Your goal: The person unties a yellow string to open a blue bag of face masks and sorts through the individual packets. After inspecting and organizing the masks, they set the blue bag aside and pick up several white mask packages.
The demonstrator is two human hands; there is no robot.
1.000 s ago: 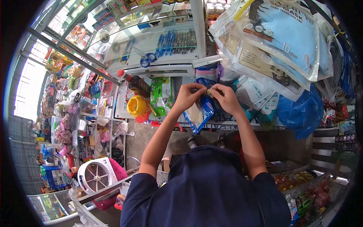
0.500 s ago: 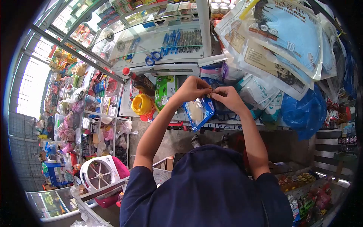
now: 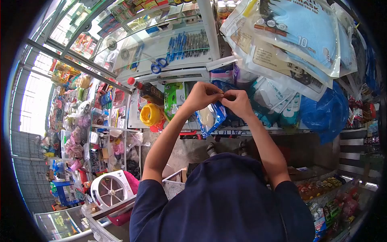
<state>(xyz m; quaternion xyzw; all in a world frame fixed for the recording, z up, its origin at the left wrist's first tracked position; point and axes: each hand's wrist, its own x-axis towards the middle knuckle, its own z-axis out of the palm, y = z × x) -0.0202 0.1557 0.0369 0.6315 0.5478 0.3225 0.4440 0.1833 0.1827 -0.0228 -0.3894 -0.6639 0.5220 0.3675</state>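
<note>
My left hand (image 3: 203, 97) and my right hand (image 3: 238, 103) meet fingertip to fingertip over the counter, both pinched closed. Between the fingertips is something small and brownish, too small to make out. Just below them lies a blue-edged clear packet (image 3: 209, 118) with something pale inside; the hands partly hide its top. A green packet (image 3: 174, 97) is left of my left hand. Beyond it stand a dark bottle with a red cap (image 3: 150, 92) and a yellow roll (image 3: 150, 115).
Blue scissors (image 3: 159, 65) and rows of pens (image 3: 187, 45) lie in the glass case ahead. Mask packs (image 3: 298, 34) hang at the upper right, above a blue plastic bag (image 3: 325, 113). A white fan (image 3: 111, 192) stands at the lower left.
The view has shifted slightly. Both hands stay together at the fingertips above the packet, with only a slight change in the pinch.
</note>
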